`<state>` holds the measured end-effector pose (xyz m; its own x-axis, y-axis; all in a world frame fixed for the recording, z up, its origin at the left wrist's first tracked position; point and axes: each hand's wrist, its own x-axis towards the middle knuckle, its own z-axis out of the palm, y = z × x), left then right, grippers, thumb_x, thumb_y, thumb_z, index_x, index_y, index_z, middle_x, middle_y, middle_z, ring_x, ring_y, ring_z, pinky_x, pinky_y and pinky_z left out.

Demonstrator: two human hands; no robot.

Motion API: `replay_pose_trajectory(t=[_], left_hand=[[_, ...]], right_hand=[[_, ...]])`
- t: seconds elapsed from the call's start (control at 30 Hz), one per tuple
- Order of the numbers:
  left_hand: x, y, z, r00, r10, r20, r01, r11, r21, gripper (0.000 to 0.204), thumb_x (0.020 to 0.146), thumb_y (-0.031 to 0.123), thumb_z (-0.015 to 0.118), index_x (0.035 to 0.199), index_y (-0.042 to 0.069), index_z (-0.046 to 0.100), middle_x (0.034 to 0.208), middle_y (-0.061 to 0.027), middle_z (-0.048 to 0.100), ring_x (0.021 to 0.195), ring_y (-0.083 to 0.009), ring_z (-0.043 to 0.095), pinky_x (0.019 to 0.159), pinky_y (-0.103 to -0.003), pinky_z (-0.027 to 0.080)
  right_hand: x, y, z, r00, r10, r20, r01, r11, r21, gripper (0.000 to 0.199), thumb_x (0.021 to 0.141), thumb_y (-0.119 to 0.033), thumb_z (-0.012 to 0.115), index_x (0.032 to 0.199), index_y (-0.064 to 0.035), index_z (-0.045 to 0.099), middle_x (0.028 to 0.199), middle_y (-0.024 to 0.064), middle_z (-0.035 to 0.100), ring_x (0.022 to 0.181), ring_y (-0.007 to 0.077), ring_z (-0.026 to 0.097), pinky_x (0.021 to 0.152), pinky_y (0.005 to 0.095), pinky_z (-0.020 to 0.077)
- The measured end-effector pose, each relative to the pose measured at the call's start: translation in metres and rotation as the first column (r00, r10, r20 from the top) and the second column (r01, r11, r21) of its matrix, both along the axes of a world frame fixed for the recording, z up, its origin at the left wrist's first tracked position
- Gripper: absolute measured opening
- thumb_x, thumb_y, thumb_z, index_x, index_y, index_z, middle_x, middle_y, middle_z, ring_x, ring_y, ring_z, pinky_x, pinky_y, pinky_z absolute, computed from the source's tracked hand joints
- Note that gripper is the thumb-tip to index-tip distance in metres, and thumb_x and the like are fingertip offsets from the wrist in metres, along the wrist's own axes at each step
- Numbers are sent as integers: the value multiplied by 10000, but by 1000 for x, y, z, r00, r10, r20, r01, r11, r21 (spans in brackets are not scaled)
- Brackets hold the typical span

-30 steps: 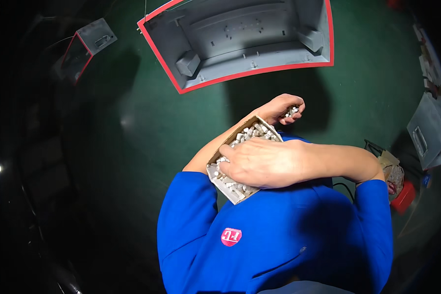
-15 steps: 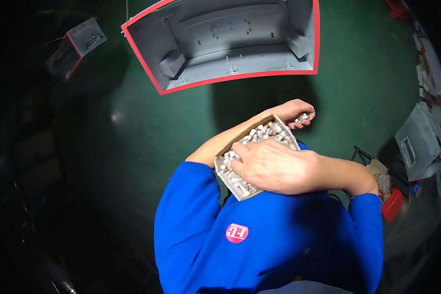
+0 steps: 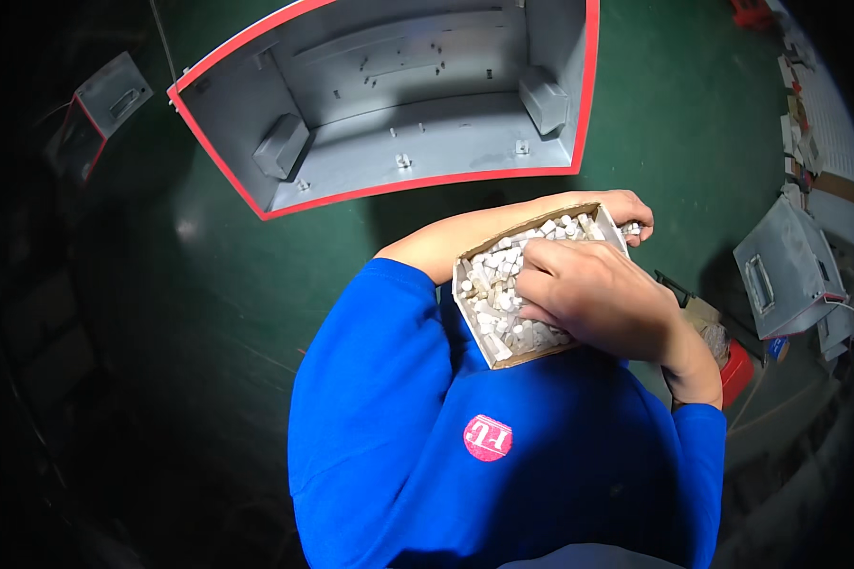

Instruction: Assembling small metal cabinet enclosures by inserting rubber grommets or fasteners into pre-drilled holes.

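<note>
An open cardboard box [image 3: 509,361] full of small white cylindrical plugs [image 3: 491,308] rests against my left forearm, in front of my blue shirt. That arm passes along the far side of the box. Past the box's right end, my left hand [image 3: 628,211] is curled closed around a few white plugs [image 3: 632,229]. Over the box, my right hand [image 3: 603,289] has its fingers bent together among the plugs. Its fingertips are partly hidden, and what they grip cannot be made out. Beyond both hands hangs a grey metal housing [image 3: 403,114] with a red rim, its open side facing me.
A cord [image 3: 164,47] runs up from the housing's left corner. Another grey housing [image 3: 112,95] is at far left. On the right stand a grey metal case [image 3: 783,270] and a red container [image 3: 735,372]. The floor [image 3: 337,261] is green.
The box and both hands have shifted right in view, while the housing appears lower and further left. My right hand has drawn back toward the box's right side, with its fingers more bent.
</note>
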<state>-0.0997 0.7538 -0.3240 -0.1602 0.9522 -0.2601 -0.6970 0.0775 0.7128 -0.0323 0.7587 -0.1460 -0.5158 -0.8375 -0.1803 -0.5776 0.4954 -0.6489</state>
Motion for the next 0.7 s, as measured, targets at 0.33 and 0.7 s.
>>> replay_pose_trajectory(t=[0.33,0.7], left_hand=[[-25,41,-1,992,-121,-19,122,992,29,298,908,213,422,666,53,491,550,8,448,391,-52,351,319,-202,222],[-25,74,42,964,-266,20,267,957,-111,248,925,250,449,782,58,513,576,-27,479,399,-77,372,339,-211,231]], right_hand=[[-30,58,-16,983,-69,169,89,990,-110,233,852,-169,521,946,24,611,1080,215,572,906,334,591,782,401,472],[-3,84,4,902,-405,-148,273,802,-532,183,754,-172,587,713,5,562,637,156,560,638,304,598,625,425,452]])
